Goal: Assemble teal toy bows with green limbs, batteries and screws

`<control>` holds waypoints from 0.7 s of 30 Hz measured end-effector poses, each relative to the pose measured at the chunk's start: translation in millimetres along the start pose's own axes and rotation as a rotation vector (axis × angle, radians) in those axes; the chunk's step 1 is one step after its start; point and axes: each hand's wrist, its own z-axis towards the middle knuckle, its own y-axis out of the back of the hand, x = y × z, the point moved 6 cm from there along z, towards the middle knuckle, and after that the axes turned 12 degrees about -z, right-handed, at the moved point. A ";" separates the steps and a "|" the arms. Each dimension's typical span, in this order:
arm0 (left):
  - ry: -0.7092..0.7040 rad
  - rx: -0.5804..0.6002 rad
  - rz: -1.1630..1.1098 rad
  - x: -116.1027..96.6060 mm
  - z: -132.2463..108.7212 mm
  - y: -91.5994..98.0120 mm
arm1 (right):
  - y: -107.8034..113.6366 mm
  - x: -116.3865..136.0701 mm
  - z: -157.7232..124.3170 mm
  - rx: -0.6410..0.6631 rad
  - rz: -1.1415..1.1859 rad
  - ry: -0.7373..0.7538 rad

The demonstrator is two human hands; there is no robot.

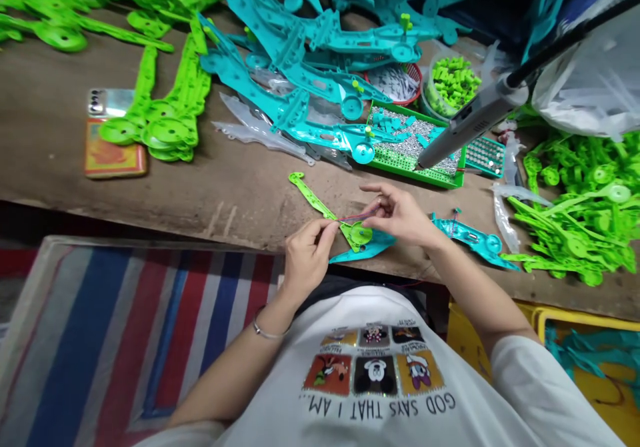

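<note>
My left hand [306, 258] pinches a long green plastic part [320, 207] at its middle, near the table's front edge. That part ends in a round hub [361, 235] and lies over a teal plastic part [367, 247]. My right hand [400, 215] is closed in a pinch on thin red and dark wires [356, 217] that run to the hub. Both hands work close together over the two stacked parts.
Piles of green parts [165, 120] and teal parts [300, 67] cover the table. A green tray [447, 179] of screws, a tub of green pieces [453, 80], a hanging electric screwdriver [470, 124], a phone [107, 102] and another teal assembly [473, 239] lie nearby.
</note>
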 end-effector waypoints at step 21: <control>-0.100 0.142 -0.017 -13.4 5.3 -13.9 | -16.0 14.4 17.1 -0.033 0.131 0.007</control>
